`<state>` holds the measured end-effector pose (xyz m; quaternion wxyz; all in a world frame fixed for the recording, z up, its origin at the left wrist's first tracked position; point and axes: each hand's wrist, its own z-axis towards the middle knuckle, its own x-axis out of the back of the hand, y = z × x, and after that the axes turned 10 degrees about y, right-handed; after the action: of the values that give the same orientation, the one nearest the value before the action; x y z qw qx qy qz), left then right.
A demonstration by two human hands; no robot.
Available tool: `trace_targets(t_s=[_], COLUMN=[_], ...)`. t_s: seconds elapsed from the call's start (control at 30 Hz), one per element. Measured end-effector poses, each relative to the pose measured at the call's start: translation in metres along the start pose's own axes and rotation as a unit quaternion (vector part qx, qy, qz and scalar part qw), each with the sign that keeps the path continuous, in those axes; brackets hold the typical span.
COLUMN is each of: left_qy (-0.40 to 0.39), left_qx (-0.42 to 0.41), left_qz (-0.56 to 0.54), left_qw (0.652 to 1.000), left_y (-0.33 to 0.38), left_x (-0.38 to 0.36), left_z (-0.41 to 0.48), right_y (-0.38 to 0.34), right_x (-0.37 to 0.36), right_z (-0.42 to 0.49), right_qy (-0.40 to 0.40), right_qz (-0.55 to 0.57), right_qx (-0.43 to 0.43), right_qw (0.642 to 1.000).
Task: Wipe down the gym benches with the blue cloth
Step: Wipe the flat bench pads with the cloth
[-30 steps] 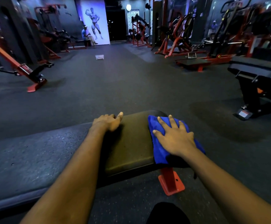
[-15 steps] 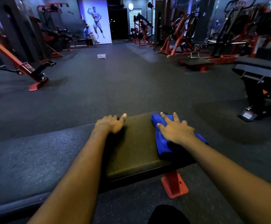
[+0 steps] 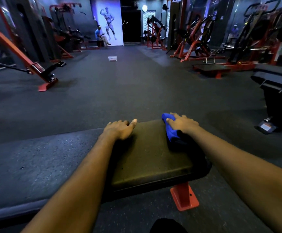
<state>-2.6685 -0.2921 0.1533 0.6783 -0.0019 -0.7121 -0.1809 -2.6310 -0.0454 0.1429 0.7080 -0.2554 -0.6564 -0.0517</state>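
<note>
Bench pad bears the blue cloth.

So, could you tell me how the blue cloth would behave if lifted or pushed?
Probably floppy: the blue cloth bunches and folds under the right hand. Likely light, as it looks like thin fabric. Pushed, it should slide readily across the bench pad, which looks smooth.

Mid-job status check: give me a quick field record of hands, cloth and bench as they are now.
bench: dark padded top, red foot under its right end
blue cloth: on the pad's right end, at the far edge
right hand: on top of the cloth, pressing it down
left hand: at the pad's far edge, fingers curled over it, thumb on top
other bench: black, standing apart on the right
</note>
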Motion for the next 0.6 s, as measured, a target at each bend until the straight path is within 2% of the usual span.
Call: trace_targets(t_s=[0.17, 0.37, 0.43, 0.53, 0.6], left_qy=[0.200, 0.296, 0.316, 0.355, 0.387], left_qx=[-0.008, 0.055, 0.058, 0.064, 0.069], left_qz=[-0.039, -0.113, -0.133, -0.144, -0.138], left_qw=[0.979, 0.947, 0.938, 0.921, 0.909], left_y=[-0.015, -0.023, -0.020, -0.018, -0.022], left_x=[0.004, 0.009, 0.002, -0.016, -0.029], left_z=[-0.042, -0.106, -0.124, -0.149, -0.161], right_y=[-0.034, -0.020, -0.018, -0.041, -0.054], right_x=[0.000, 0.001, 0.002, 0.002, 0.000], right_z=[0.021, 0.006, 0.010, 0.012, 0.008], right_qy=[-0.009, -0.015, -0.032, -0.040, -0.039], right_qz=[-0.040, -0.051, -0.051, -0.061, -0.073], right_qx=[0.066, 0.193, 0.175, 0.091, 0.090], right_qw=[0.997, 0.980, 0.983, 0.993, 0.993])
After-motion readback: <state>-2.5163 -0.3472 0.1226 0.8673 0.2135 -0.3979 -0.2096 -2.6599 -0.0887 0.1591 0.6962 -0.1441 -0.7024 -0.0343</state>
